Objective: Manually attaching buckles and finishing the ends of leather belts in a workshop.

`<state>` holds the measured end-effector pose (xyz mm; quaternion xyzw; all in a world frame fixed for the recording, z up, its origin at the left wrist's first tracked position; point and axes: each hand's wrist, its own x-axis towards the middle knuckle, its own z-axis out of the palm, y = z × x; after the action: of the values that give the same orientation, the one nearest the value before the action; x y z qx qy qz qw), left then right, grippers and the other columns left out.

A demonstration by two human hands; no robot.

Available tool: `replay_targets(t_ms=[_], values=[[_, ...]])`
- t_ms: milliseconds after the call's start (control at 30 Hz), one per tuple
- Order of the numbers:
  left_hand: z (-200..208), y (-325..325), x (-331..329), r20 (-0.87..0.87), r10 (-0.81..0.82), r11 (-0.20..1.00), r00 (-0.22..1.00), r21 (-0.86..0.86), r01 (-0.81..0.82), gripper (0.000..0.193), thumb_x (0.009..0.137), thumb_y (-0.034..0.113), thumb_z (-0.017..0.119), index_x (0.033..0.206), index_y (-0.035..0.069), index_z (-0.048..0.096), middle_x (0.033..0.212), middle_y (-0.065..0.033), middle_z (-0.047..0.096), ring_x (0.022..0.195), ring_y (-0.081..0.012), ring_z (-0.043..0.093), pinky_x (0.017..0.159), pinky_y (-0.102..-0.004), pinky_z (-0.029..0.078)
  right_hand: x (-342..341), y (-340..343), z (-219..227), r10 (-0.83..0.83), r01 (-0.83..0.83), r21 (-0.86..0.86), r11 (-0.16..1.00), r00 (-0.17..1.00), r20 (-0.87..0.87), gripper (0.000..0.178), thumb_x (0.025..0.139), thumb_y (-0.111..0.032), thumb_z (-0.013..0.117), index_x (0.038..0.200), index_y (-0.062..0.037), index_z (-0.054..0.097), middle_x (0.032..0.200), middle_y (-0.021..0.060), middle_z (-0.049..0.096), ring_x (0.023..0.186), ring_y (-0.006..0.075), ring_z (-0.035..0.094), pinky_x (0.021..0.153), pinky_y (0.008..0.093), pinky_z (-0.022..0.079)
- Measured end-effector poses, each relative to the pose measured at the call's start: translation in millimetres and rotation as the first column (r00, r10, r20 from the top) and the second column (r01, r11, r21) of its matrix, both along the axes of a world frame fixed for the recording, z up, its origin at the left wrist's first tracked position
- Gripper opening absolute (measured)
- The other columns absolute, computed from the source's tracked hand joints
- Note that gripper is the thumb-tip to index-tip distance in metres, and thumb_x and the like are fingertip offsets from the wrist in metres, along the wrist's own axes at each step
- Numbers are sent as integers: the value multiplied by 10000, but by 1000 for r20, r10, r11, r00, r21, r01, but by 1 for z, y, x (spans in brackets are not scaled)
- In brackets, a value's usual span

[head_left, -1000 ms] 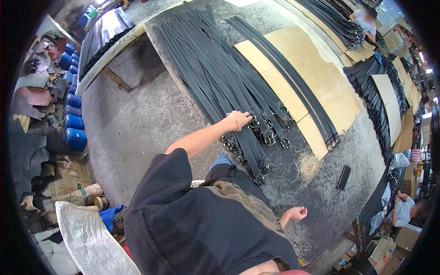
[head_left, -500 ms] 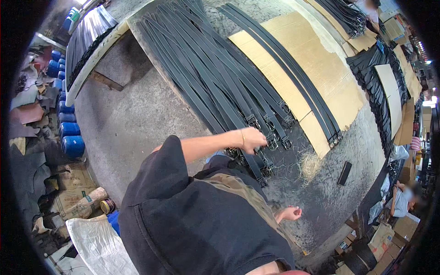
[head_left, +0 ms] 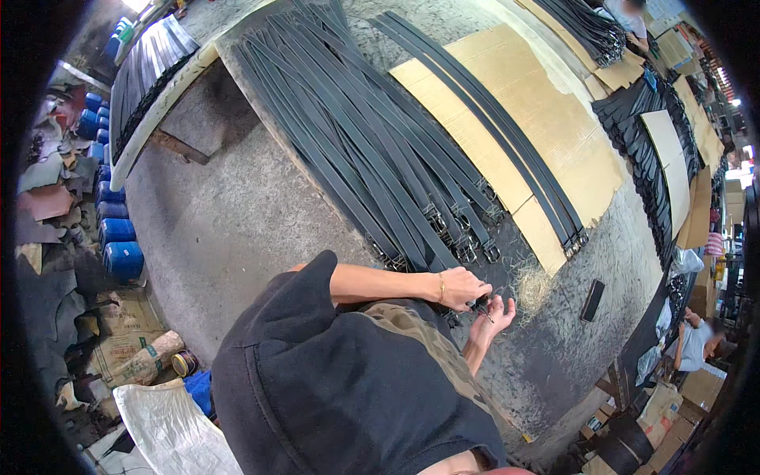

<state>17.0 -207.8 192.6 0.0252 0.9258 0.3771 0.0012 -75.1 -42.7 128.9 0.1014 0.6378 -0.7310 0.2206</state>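
Observation:
Many black belts [head_left: 348, 142] lie in an overlapping heap along the table, their metal buckles [head_left: 467, 249] gathered at the near end. My left hand [head_left: 461, 288], with a thin bracelet at its wrist, is closed on the dark buckle end of a belt [head_left: 431, 245] just in front of the heap. Close against its fingertips is my right hand [head_left: 492, 318], palm turned up and fingers curled. A small dark piece shows between the two hands; my fingers hide most of it.
Several belts [head_left: 507, 131] lie side by side on a cardboard sheet [head_left: 546, 119]. Straw-like fibres [head_left: 534, 289] and a black block [head_left: 591, 300] are to the right. Blue drums [head_left: 124, 260] line the left floor. Two other people [head_left: 697, 344] are at the far right.
My left hand has come from the buckles toward me and right, bringing a belt's end along. My right hand has risen from the table's near side to meet it.

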Motion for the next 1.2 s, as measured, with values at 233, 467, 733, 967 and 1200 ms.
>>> replay_targets(t_ms=[233, 467, 733, 967, 1200], values=[[-9, 8, -3, -128, -101, 990, 987, 88, 113, 702, 705, 237, 780, 1316, 52, 486, 1027, -130, 667, 887, -321, 667, 724, -412, 540, -16, -4, 9, 28, -18, -85, 996, 992, 123, 562, 887, -19, 640, 1361, -66, 342, 868, 75, 607, 666, 137, 579, 554, 282, 499], [-5, 42, -8, -191, 22, 998, 981, 59, -11, 547, 652, 130, 783, 1141, 86, 542, 1083, -80, 634, 906, -285, 662, 710, -378, 548, -33, 23, 21, 114, -110, -36, 993, 985, 127, 414, 922, -3, 586, 1290, -97, 423, 962, 52, 558, 663, 100, 551, 514, 275, 468], [-13, 133, -31, -171, 216, 973, 961, -49, -228, 499, 651, 142, 805, 1076, 82, 551, 1016, -92, 633, 870, -309, 655, 687, -403, 533, -50, 102, 16, 52, -50, -47, 998, 998, 44, 368, 933, 3, 563, 1264, -90, 434, 1011, 82, 525, 620, 91, 541, 440, 241, 439], [-55, 207, -64, -73, 41, 997, 997, -60, -45, 524, 689, 194, 805, 1142, 96, 561, 1044, -81, 634, 905, -321, 664, 712, -424, 544, -65, 204, -1, -86, 102, 211, 972, 993, -82, 362, 920, 38, 527, 1248, -97, 450, 1043, 94, 515, 589, 98, 544, 422, 259, 450], [-129, 222, -73, 387, -193, 893, 902, -312, 325, 485, 744, 170, 696, 1206, 107, 564, 1097, -142, 620, 915, -361, 666, 767, -468, 557, -59, 295, -64, -133, 181, 330, 927, 978, -163, 379, 914, 47, 530, 1260, -90, 458, 1024, 95, 520, 650, 112, 565, 514, 262, 474]])
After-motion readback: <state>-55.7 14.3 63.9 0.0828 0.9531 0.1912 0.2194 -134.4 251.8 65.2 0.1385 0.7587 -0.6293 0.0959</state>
